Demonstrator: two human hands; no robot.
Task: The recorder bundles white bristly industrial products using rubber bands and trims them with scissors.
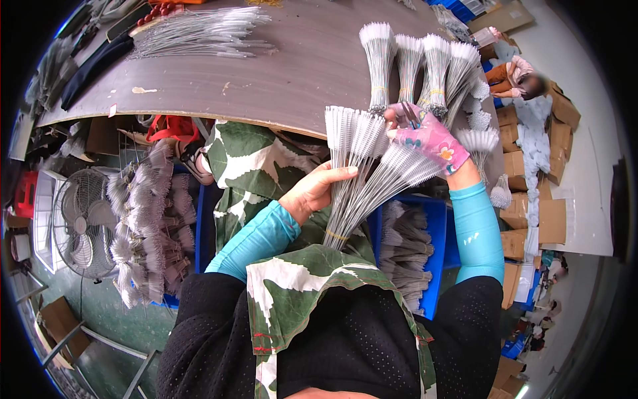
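Observation:
My left hand is closed round the stems of a bundle of thin wire tube brushes, with the thumb laid across them. White bristle heads point up and away from me. The bundle splits into an upright part and a part leaning right; a yellow band ties the stems low down, near my lap. My right hand, in a pink flowered fingerless glove, is closed just above the bristle heads. Between its fingers shows a small dark metal tool, its exact kind unclear.
Several tied brush bundles stand on the brown table at the right. Loose brushes lie at the far left. Below are a blue bin with brushes and a fan. Another person sits beyond, near cardboard boxes.

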